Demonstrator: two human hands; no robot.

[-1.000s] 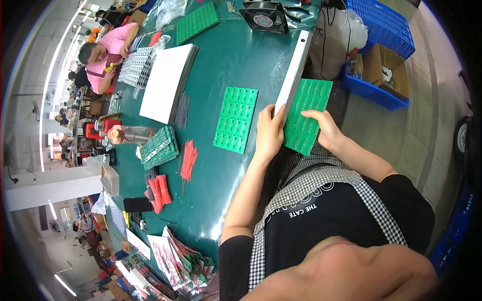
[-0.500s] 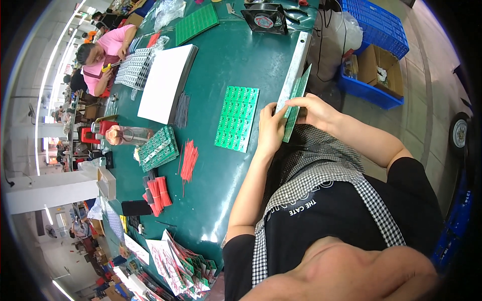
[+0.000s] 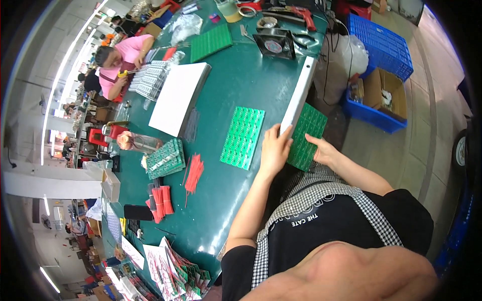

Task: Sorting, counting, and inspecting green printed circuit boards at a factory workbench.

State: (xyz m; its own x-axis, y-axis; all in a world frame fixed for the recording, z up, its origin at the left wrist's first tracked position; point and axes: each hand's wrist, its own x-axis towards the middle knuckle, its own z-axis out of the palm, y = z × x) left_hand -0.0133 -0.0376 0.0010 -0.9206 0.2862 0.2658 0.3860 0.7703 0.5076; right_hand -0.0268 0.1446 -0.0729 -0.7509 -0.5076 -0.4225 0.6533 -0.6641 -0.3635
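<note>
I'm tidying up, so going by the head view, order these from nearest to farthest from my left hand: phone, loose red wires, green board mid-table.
From your left hand:
1. Green board, just to its left.
2. Loose red wires, farther left.
3. Phone, farthest left and lower in view.

Workshop, electronics assembly, shared by several workers. Worktop point(image 3: 223, 83), green-covered: carried green circuit-board panels point(image 3: 242, 138), bundled red strands point(image 3: 162, 201), a black-framed fan point(image 3: 273, 45) and a roll of tape point(image 3: 247, 11). Co-worker point(image 3: 133, 50), in a pink top: was at the far side, holding a yellow-handled tool point(image 3: 122, 73). Background: further people point(image 3: 75, 228) were visible, with a white pillar point(image 3: 50, 185) between areas. Lighting: long strip lights point(image 3: 49, 279) were lit overhead. Storage: blue plastic crates point(image 3: 371, 118), one containing a cardboard box point(image 3: 395, 88), stood beside the worktop.
</note>
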